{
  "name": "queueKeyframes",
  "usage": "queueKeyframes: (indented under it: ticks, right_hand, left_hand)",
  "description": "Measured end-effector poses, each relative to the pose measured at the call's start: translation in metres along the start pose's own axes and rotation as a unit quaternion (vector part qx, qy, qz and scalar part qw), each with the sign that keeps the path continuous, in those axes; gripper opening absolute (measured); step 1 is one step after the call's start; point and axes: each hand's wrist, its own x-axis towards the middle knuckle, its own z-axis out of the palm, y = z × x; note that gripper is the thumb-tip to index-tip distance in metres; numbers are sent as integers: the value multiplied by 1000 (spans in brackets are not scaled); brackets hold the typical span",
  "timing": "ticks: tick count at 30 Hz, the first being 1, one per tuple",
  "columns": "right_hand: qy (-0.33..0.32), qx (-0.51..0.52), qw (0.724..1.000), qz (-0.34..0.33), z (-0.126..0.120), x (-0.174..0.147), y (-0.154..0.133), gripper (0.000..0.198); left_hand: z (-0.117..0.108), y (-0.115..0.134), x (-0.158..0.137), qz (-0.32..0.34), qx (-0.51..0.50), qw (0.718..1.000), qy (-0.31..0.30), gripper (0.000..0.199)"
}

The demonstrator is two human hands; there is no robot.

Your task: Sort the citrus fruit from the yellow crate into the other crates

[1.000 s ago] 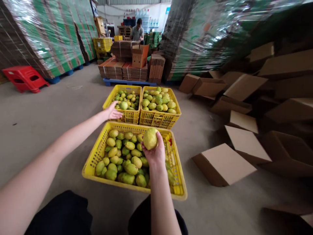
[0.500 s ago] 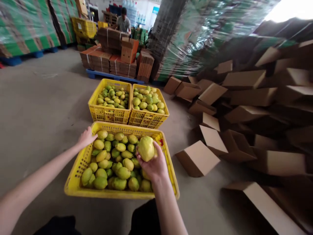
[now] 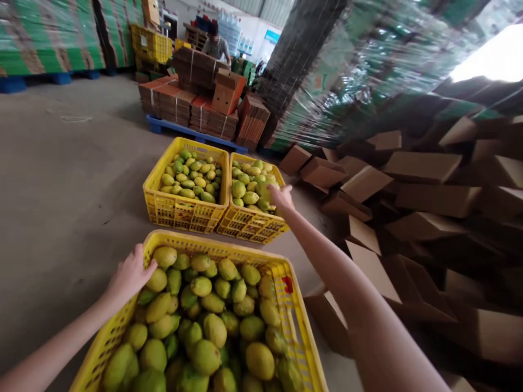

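Note:
A yellow plastic crate [image 3: 300,321] full of green-yellow lemons [image 3: 214,330] lies nearest me. My left hand [image 3: 133,270] is closed over this crate's far left rim, its fingertips beside the lemons. Stretched forward, my right hand [image 3: 281,198] is over the right-hand one of two farther crates. At its fingertips is a large pale lemon [image 3: 266,191], low among the fruit there; the fingers are partly hidden and slightly blurred. That right crate [image 3: 255,226] holds big lemons, while the left crate [image 3: 186,212] beside it holds smaller green and yellow ones.
Empty cardboard boxes [image 3: 425,166] are heaped along the right. Behind the crates, flattened cartons [image 3: 171,103] are stacked on a blue pallet [image 3: 196,136]. A person [image 3: 216,46] is behind them. Wrapped pallet loads [image 3: 41,38] stand at the back left and right.
My right hand has carried the large lemon from above the near crate forward to the far right crate. My left hand stays on the rim. The view has shifted and tilted.

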Motion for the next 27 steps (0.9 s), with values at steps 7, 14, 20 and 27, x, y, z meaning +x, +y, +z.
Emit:
queueKeyframes:
  ticks: [7,14,20,27]
  right_hand:
    - [71,-346,909,-222,63,129,8,48]
    - [-76,-438,882,-155,103,144,75,34]
    - [-154,-478,821,-271,64,98,54,29]
    - [-181,-518,692,-469,-35,-48,54,29]
  left_hand:
    - [2,3,3,-35,-34,999,-10,13]
    - [6,0,1,-37,-60,997,14,13]
    - [-5,4,0,-35,-21,999,-11,17]
    - [-18,7,-1,-23,-2,1000,-12,33]
